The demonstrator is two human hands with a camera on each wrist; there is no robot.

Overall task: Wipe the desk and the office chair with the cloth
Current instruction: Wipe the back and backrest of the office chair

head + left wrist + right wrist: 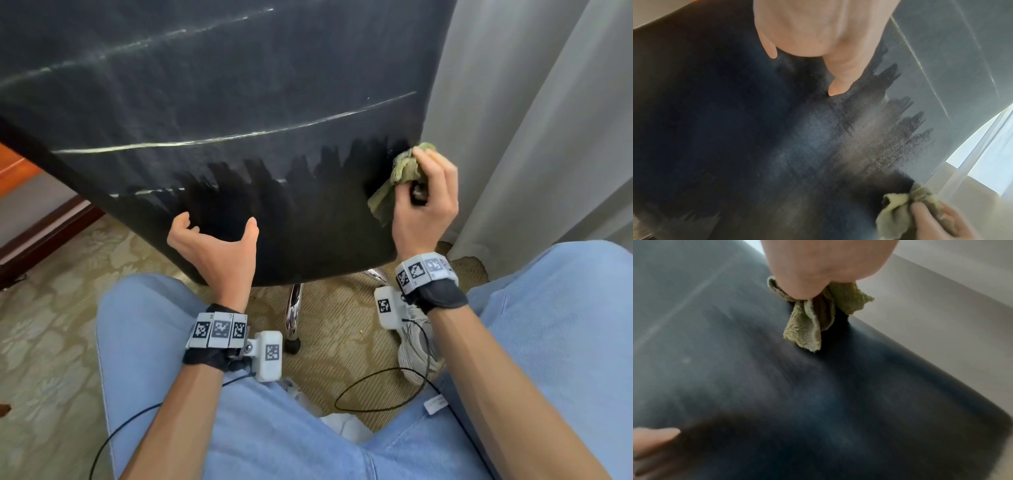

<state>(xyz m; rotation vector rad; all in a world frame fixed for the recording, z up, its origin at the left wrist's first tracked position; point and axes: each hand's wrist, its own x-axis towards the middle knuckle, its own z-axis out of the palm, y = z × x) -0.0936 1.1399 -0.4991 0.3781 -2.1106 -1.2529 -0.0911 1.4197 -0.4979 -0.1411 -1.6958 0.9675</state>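
A: Chair back [212, 85], dark, fills the head view. Its long axis runs from the lower edge near the knees up and away toward the top of the frame; it leans back from the person. Pale seam lines cross it side to side.

B: Cloth position?

A: Cloth [400, 178], olive green and bunched, sits at the right edge of the chair back, pressed against it. Right hand [426, 202] is clenched around it, fingers curled over the wad, one loose tail hanging down toward the floor.

B: Left hand?

A: Left hand [219, 246] is released, fingers spread and straight, palm resting on the lower part of the chair back. It grips nothing.

B: What do the wrist views add?

A: Left wrist view shows the surface texture: a darker band with jagged upper edges across the lower chair back [777, 129], paler above. Cloth [900, 214] and right hand [941, 224] appear in its bottom right corner. Right wrist view shows the cloth [807, 324] folds from below the fist [824, 264], its tail lying on the chair's rounded edge; blurred. Only the head view shows the chrome leg [294, 308], the patterned carpet [51, 325], the curtain [531, 120] and the jeans [154, 342].
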